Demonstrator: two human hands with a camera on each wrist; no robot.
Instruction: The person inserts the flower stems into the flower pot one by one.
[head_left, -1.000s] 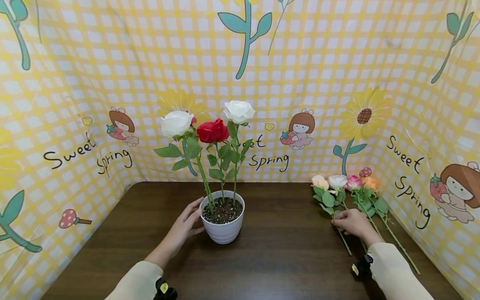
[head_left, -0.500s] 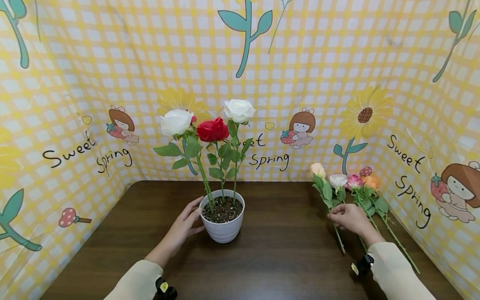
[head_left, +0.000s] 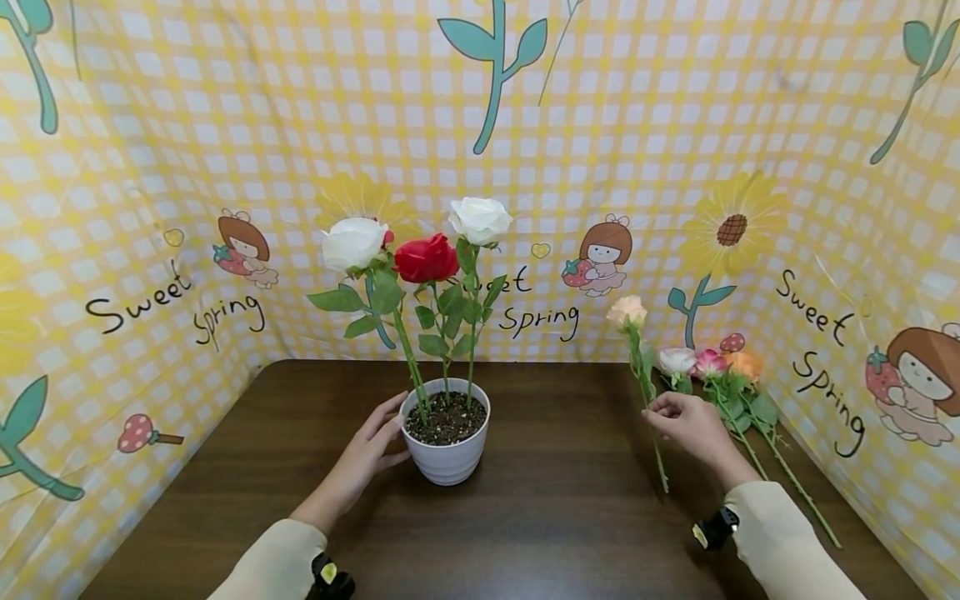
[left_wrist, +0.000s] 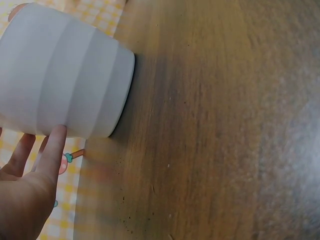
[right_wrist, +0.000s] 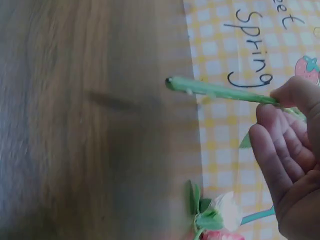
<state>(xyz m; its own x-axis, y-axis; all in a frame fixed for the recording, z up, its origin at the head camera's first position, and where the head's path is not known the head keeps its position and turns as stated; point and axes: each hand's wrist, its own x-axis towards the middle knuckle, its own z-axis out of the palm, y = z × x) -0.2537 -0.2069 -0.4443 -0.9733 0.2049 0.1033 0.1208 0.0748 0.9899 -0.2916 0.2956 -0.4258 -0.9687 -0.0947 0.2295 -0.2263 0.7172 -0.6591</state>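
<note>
A white ribbed flowerpot (head_left: 447, 462) of dark soil (head_left: 446, 421) stands upright on the table, holding two white roses (head_left: 480, 221) and a red rose (head_left: 426, 258). My left hand (head_left: 363, 458) touches the pot's left side with fairly straight fingers; in the left wrist view its fingertips meet the pot wall (left_wrist: 60, 75). On the right, my right hand (head_left: 690, 425) pinches the stem of a peach rose (head_left: 627, 312) between thumb and fingers. That rose is tilted, bloom up, and the right wrist view shows its cut stem end (right_wrist: 172, 83) above the tabletop.
Beside the right hand, a white rose (head_left: 677, 361), a pink rose (head_left: 710, 363) and an orange rose (head_left: 742, 367) lie on the brown table (head_left: 555, 517). A yellow checked cloth (head_left: 645, 125) walls the table's back and sides.
The peach rose has been lifted from the lying flowers, tipping more upright and shifting left with my right hand. My left hand and the pot have stayed in place.
</note>
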